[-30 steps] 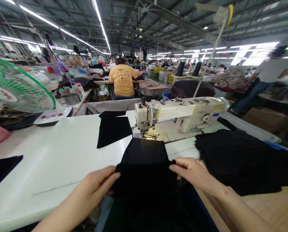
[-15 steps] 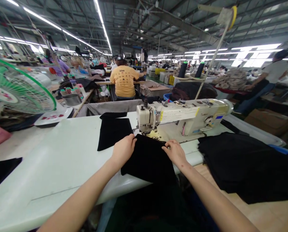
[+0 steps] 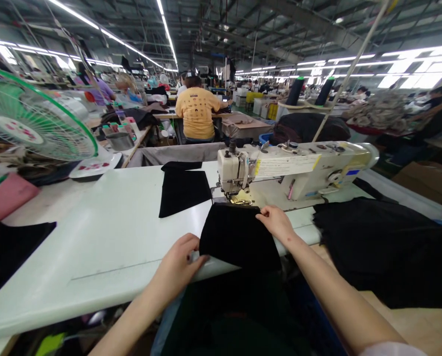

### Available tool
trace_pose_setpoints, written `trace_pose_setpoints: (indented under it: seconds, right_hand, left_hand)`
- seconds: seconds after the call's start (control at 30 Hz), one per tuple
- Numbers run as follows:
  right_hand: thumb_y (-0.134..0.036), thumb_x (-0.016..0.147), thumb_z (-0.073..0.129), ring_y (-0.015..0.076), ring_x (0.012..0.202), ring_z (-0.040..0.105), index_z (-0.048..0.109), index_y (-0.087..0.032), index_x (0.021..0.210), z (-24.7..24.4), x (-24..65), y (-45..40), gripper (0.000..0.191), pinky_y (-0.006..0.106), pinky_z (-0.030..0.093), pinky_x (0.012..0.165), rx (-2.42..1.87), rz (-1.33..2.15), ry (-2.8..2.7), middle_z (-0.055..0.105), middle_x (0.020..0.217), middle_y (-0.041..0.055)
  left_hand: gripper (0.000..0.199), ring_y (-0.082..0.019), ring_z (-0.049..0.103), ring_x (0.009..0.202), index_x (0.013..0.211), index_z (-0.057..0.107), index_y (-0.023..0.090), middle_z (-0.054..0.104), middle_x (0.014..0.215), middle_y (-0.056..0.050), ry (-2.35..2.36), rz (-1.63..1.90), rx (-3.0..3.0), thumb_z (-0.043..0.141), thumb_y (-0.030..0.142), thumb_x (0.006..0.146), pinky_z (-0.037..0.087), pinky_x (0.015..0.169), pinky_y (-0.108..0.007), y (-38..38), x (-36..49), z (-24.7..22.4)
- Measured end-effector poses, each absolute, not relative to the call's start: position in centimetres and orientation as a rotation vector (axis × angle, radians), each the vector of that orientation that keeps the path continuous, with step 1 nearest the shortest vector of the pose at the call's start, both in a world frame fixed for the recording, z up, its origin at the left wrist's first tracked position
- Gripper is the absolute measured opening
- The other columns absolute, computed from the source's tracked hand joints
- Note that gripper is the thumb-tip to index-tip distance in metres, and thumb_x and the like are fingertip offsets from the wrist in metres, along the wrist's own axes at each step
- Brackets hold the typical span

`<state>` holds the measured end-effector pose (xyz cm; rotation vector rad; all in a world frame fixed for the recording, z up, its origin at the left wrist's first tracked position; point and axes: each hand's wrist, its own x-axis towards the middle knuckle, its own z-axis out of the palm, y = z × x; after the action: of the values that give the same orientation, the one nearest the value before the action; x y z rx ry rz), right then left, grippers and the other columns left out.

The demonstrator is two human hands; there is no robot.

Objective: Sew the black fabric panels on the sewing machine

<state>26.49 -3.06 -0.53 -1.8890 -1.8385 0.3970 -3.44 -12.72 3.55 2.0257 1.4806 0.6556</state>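
Observation:
A black fabric piece lies on the white table in front of the sewing machine, its top edge just before the needle area. My right hand pinches its upper right corner between thumb and fingers. At the lower left edge of the same piece is my left hand, thumb stretched out and apart from the curled fingers, touching or nearly touching the cloth. Another black fabric piece rests flat to the left of the needle, with a narrow black strip behind it.
A heap of black fabric lies at the right. More black cloth is at the left edge, near a green fan and pink cloth. Two dark thread cones stand behind the machine. A person in a yellow shirt sits ahead.
My left hand has left the fabric's upper left corner and come down toward me to its lower left edge. My right hand keeps its pinch. The view has shifted slightly.

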Motion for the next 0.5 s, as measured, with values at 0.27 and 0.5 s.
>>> trace_pose_setpoints:
  seconds: [0.27, 0.5]
  right_hand:
    - [-0.029, 0.080, 0.067, 0.0172, 0.073, 0.060, 0.058, -0.023, 0.064, -0.5, 26.8, -2.6, 0.019, 0.027, 0.041, 0.070, -1.866, 0.419, -1.860, 0.064, 0.078, -0.0003]
    - [-0.027, 0.075, 0.070, 0.0167, 0.067, 0.058, 0.059, -0.023, 0.061, 0.1, 26.6, -2.3, 0.018, 0.027, 0.038, 0.063, -1.912, 0.477, -1.814, 0.063, 0.072, -0.0010]
  left_hand:
    - [0.005, -0.018, 0.056, 0.068, 0.073, 0.052, 0.022, 0.058, 0.072, 0.001, 1.507, 0.612, 1.951, 0.048, 0.022, 0.075, 0.042, 0.067, -0.029, -13.8, -4.4, 3.8]
    - [0.041, -0.022, 0.058, 0.067, 0.074, 0.062, 0.020, 0.063, 0.074, -0.004, 1.705, 0.293, 2.022, 0.053, 0.058, 0.086, 0.037, 0.061, -0.031, -10.2, -3.2, 4.7]
